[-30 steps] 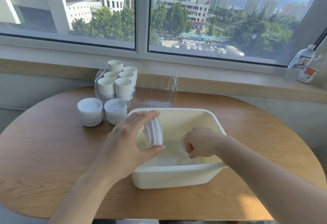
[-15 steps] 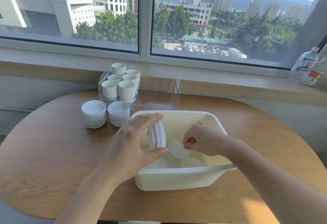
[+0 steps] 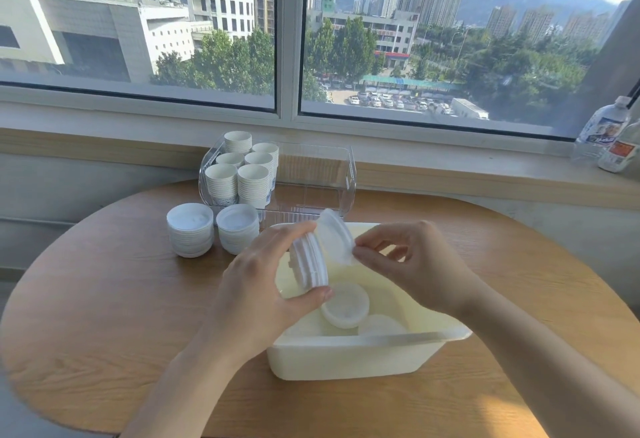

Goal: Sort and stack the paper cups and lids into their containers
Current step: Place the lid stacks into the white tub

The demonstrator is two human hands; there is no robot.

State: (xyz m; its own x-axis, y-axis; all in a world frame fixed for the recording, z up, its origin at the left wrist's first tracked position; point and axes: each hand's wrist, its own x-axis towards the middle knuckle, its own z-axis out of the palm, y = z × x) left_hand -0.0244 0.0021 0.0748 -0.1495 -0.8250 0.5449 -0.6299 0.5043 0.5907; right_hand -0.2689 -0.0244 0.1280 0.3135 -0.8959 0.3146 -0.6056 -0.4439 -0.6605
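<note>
Risk: misaligned nesting | left hand (image 3: 256, 302) clamped around on-edge stack of white plastic lids (image 3: 309, 265) | right hand (image 3: 412, 264) pinches one translucent round lid (image 3: 335, 236) just beside it | slips would fall into cream plastic tub (image 3: 346, 361) below both hands.

Single head-worn wide-angle view — looking forward and down from the person's own eye position, facing a window (image 3: 287, 35) straight ahead. It's sitting close over the round wooden table (image 3: 104, 299), whose near edge is running along the bottom of frame. Both forearms are entering from the lower corners, the white tub (image 3: 346, 361) lying nearest centre. Straight lines are bowing toward the edges — the sill (image 3: 485, 174) is curving. No second view sharing the scene.
</note>
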